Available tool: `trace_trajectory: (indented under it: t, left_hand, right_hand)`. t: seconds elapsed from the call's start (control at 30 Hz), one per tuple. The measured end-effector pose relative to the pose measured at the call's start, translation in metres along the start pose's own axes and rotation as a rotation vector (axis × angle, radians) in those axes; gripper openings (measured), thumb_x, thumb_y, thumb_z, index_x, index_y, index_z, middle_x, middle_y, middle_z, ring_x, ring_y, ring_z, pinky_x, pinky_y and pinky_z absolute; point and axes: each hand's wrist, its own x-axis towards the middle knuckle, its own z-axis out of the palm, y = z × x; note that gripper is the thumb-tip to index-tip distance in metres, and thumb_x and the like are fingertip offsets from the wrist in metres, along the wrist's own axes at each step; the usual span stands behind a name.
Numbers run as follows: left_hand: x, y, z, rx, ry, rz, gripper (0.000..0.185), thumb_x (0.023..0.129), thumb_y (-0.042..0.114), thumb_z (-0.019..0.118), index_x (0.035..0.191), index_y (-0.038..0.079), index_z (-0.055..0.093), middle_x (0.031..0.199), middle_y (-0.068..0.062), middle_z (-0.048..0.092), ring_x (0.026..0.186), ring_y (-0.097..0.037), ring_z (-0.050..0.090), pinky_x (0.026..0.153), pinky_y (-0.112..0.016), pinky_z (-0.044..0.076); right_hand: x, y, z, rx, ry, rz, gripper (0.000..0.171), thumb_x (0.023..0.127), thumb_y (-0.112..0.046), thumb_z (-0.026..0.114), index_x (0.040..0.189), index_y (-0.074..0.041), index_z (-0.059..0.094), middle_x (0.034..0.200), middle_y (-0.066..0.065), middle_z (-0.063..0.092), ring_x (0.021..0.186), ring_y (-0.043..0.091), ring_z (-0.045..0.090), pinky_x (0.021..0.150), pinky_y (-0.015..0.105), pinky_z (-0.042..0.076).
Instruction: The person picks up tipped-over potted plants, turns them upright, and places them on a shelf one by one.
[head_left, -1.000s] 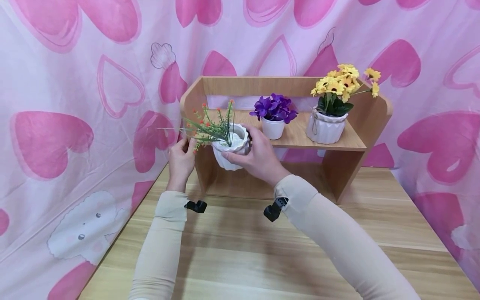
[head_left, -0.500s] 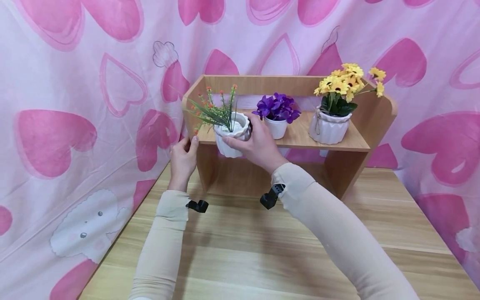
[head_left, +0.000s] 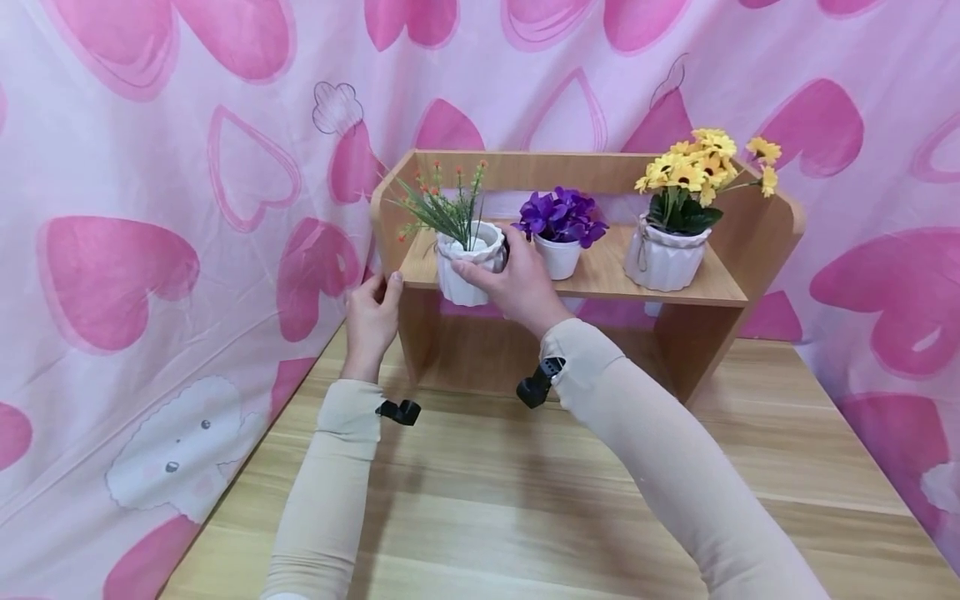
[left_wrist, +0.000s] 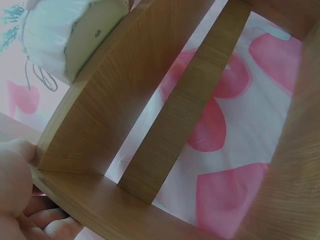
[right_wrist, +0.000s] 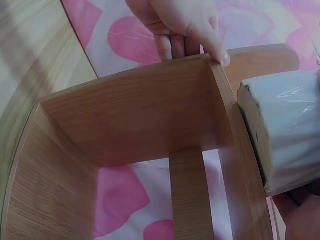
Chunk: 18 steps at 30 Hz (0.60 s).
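Curling round the white pot (head_left: 463,267) of green sprigs, the right hand (head_left: 517,283) holds it at the shelf's (head_left: 600,279) front edge. Fingers of the left hand (head_left: 372,321) grip the shelf's side panel just left of the pot.

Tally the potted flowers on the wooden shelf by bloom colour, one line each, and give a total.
Orange-budded green sprigs, pot gripped by the right hand: 1
Purple blooms: 1
Yellow blooms: 1
Total: 3

A small white pot (head_left: 467,265) with wavy sides is held upright in the right hand (head_left: 516,283). Thin green leaves and tiny orange buds stick up from it. It is set at the shelf's (head_left: 600,271) front edge, right of the left hand (head_left: 372,318).
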Motion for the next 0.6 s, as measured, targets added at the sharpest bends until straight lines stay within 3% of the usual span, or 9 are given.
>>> trace_trajectory:
  t: [0.27,0.6]
  left_hand:
    - [0.000,0.001,-0.001,0.009,-0.014,-0.019,0.044,0.110,0.034,0.062,0.139,0.002,0.072,0.135,-0.023,0.074,0.116,-0.033,0.072,0.104,-0.052,0.060]
    - [0.000,0.001,-0.001,-0.008,-0.037,-0.062,0.047,0.111,0.037,0.061,0.143,0.004,0.069,0.143,-0.022,0.070,0.124,-0.034,0.071,0.109,-0.052,0.059]
  right_hand:
    - [0.006,0.000,0.004,-0.023,0.025,0.070,0.083,0.094,-0.047,0.083,0.159,-0.012,0.044,0.156,0.011,0.059,0.142,0.026,0.059,0.121,0.043,0.049]
    - [0.019,-0.001,0.008,-0.104,0.033,0.137,0.083,0.098,-0.055,0.076,0.163,-0.017,0.040,0.163,0.008,0.053,0.153,0.026,0.050,0.129,0.043,0.040]
